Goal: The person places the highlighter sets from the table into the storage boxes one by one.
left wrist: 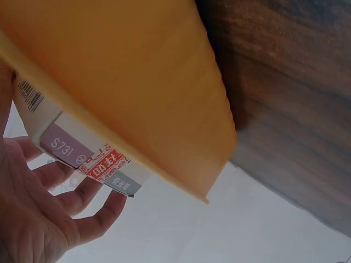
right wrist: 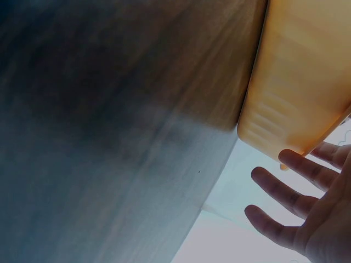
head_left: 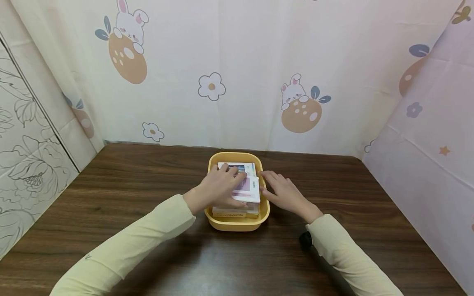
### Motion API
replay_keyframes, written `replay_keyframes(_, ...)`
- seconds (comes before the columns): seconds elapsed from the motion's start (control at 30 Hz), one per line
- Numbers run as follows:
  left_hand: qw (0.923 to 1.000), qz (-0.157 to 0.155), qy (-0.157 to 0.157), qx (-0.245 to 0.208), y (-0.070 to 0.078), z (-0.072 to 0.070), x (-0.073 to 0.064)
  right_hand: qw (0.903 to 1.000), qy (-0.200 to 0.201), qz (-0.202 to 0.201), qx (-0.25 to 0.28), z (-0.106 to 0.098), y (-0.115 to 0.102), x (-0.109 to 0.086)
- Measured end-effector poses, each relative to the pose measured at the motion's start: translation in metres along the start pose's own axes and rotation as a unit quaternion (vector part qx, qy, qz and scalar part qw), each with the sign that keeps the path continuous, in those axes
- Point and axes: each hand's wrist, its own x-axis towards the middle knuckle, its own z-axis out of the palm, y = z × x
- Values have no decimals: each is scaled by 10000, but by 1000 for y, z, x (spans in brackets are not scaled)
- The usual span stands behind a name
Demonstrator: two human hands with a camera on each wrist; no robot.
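Observation:
A yellow plastic basket (head_left: 237, 226) holds several small boxes. My left hand (head_left: 218, 186) reaches over its left rim and grips a white and purple box (head_left: 253, 190) on top, thumb at the near edge. In the left wrist view, curled fingers (left wrist: 88, 192) lie against that box (left wrist: 68, 143), marked S731. Behind it is a white box with a dark panel (head_left: 250, 168), partly covered by the hand; below it lies a box with a yellow edge (head_left: 231, 214). My right hand (head_left: 284, 192) is at the basket's right rim, fingers spread and holding nothing.
The basket stands on a dark wood table (head_left: 155, 172), near its back edge. A pale patterned curtain (head_left: 244, 119) hangs behind and along the sides. A small black object (head_left: 305, 240) shows beside the right cuff.

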Motion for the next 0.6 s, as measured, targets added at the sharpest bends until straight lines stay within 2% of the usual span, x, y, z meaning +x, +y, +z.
replay_keyframes(0.27,9997,-96,-39,-201,4,7,-2,10000,12,15,-31,0,0,0)
replay_keyframes(0.6,9998,-107,85,-122,7,18,-5,10000,34,17,-47,0,0,0)
